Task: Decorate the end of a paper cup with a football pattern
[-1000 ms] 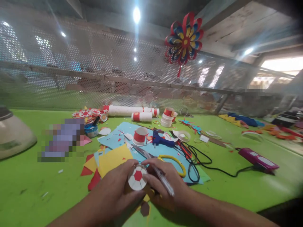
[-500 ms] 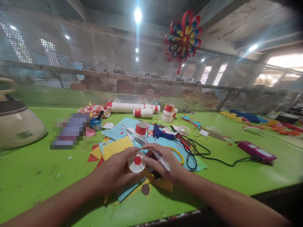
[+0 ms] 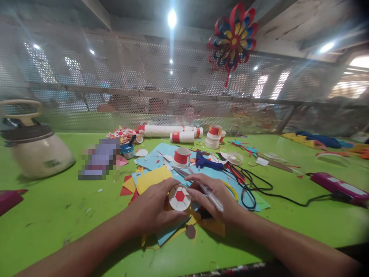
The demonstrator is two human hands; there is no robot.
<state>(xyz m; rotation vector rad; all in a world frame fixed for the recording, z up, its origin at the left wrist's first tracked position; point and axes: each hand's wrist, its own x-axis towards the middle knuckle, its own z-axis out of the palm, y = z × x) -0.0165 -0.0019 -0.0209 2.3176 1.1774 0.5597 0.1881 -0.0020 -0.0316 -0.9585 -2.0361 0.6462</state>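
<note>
My left hand [image 3: 155, 204] is closed around a round white paper piece [image 3: 173, 200] with a red hexagon in its middle and dark lines running out to the rim. Whether it has depth below is hidden. In my right hand [image 3: 217, 192] a clear-barrelled pen [image 3: 211, 196] lies slanted, its tip end pointing away from me. The right thumb and fingertips are at the right edge of the round piece. Beneath both hands are yellow and blue paper sheets and a small brown hexagon [image 3: 190, 231]. Just beyond stands a red-and-white paper cup [image 3: 181, 157].
A blue glue gun [image 3: 209, 161] with black cable and yellow-handled scissors [image 3: 232, 190] lie right of centre. Stacked cups [image 3: 213, 136] stand behind. A purple device [image 3: 338, 186] is far right, a sprayer bottle [image 3: 39, 150] far left. A paper flower [image 3: 234, 40] hangs above.
My view has turned slightly left, so everything appears further right. A purple object has come into view at the left edge. Both hands keep their hold.
</note>
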